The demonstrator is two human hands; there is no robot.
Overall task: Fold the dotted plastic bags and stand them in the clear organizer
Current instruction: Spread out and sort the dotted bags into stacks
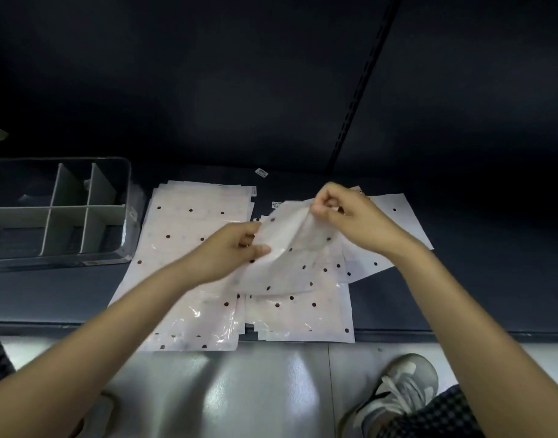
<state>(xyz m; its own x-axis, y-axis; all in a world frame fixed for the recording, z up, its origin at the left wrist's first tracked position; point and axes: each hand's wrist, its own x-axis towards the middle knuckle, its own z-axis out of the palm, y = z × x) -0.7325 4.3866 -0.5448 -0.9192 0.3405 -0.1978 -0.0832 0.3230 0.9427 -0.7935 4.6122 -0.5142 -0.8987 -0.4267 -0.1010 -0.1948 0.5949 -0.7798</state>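
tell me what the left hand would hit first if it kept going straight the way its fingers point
The left hand points right, into the lifted dotted bag it already pinches. Beyond that, probably the right hand holding the bag's upper edge, though depth is unclear.

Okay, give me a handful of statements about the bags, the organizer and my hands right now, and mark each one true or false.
1. Both hands hold the same dotted bag above the piles. True: the left hand grips its left edge and the right hand pinches its top edge.
2. The clear organizer already has folded bags standing in it. False: no dotted bags show in its compartments, only the dividers.
3. The organizer sits to the left of the bag piles. True.
4. All the remaining bags lie in one neat stack. False: there is a large pile on the left, another pile beside it, and more bags fanned out on the right.
5. A shoe is visible on the floor at lower right. True.
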